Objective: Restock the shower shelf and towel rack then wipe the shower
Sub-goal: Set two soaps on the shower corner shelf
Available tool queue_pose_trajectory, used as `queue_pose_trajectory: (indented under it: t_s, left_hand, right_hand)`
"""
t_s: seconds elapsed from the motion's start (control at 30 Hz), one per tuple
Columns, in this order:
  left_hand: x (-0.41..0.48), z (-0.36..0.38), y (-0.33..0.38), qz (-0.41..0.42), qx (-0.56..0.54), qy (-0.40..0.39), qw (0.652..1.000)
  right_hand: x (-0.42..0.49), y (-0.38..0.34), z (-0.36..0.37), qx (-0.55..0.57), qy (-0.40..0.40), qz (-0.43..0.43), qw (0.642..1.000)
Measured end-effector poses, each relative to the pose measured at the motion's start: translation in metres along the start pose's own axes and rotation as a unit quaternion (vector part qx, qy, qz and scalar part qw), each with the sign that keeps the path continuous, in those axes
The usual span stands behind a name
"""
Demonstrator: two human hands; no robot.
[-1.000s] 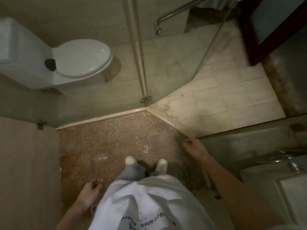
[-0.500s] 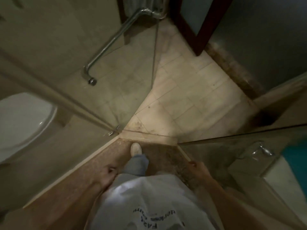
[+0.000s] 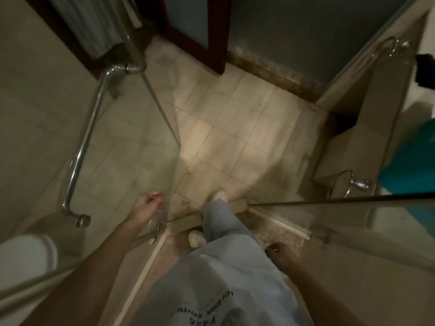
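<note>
My left hand [image 3: 148, 204] reaches forward to the free edge of the open glass shower door [image 3: 141, 142], and its fingers curl around that edge. A long chrome handle bar [image 3: 82, 147] is fixed to the door. My right hand [image 3: 280, 254] hangs by my hip with fingers loosely curled and nothing in it, just inside the fixed glass panel [image 3: 353, 217]. One of my feet [image 3: 220, 195] is out on the tiled floor [image 3: 237, 128], and the other [image 3: 195, 238] stands on the brown shower floor behind the stone threshold [image 3: 282, 224].
A chrome towel ring [image 3: 346, 184] hangs on the vanity side at the right, with a teal cloth [image 3: 409, 165] beyond it. The toilet [image 3: 26, 257] is at the lower left behind glass. White fabric [image 3: 94, 24] hangs at the top left beside a dark wooden door frame [image 3: 211, 43].
My view has swung right toward the shower opening. My left hand rose from my side to the door edge. My right hand came off the fixed glass panel. One foot stepped over the threshold.
</note>
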State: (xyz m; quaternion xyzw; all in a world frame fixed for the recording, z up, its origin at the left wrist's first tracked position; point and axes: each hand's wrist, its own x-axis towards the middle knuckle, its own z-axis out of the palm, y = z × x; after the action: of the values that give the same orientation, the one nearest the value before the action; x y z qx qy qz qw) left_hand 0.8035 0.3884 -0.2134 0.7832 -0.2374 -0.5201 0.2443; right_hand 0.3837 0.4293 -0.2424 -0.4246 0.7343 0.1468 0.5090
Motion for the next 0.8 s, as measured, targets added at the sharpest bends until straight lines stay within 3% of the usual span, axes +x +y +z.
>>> queue_pose_trajectory:
  t_s: [0.17,0.5,0.8]
  left_hand:
    - [0.03,-0.012,0.026,-0.022,0.049,0.007,0.999]
    - [0.037,-0.013,0.052,-0.094,0.128,-0.029,0.987]
    - [0.112,0.008,0.13,-0.055,0.194,-0.085,0.976]
  right_hand:
    - [0.031,-0.052,-0.022,0.012,-0.008,0.006,1.0]
    - [0.061,-0.211,-0.128,0.035,0.04,-0.103,0.993]
    - [0.077,-0.232,-0.195,0.037,0.08,-0.067,0.994]
